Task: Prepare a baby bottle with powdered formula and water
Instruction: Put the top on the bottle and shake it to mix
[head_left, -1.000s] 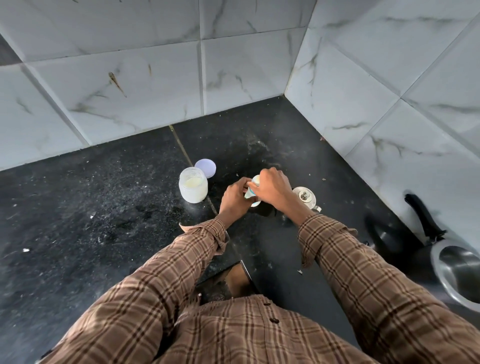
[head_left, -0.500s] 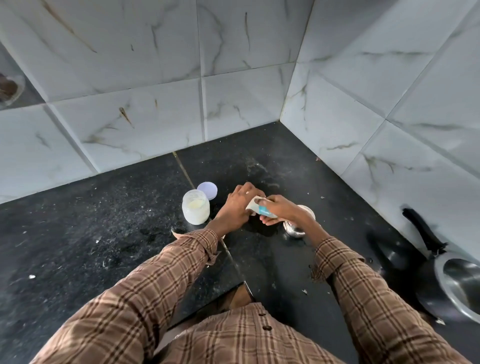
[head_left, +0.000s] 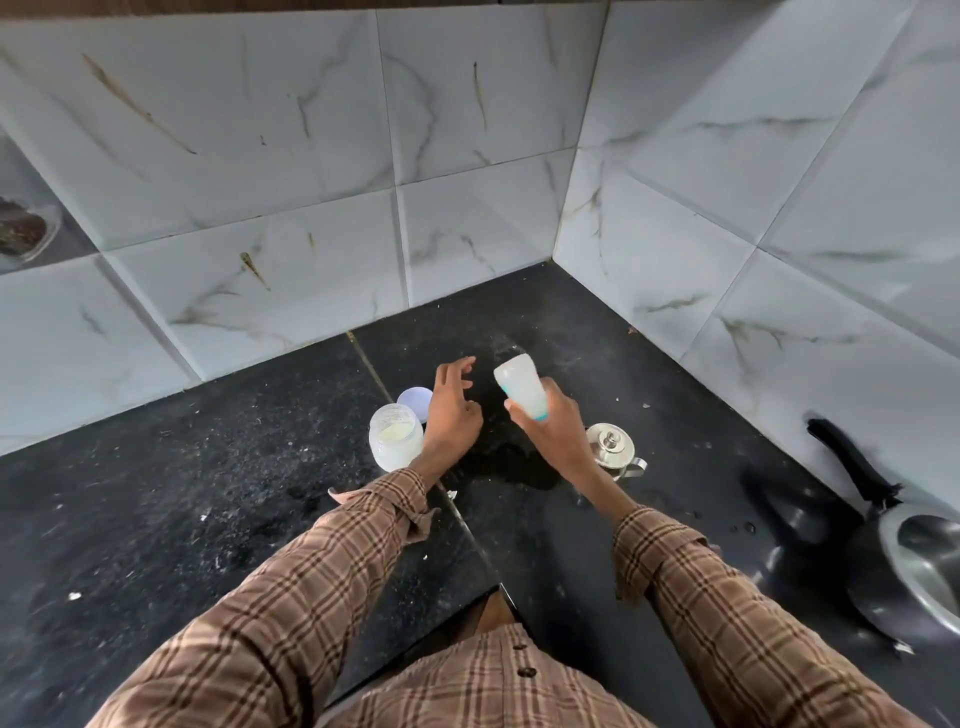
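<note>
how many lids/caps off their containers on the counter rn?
1. A round pale lid lies flat on the counter, behind the open jar and beside the left hand. The steel pot still wears its lid. Others may be hidden behind the hands.

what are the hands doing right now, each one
Left hand: open, fingers spread, holding nothing, above the counter beside the jar.
Right hand: closed around the baby bottle, held tilted off the counter.
</note>
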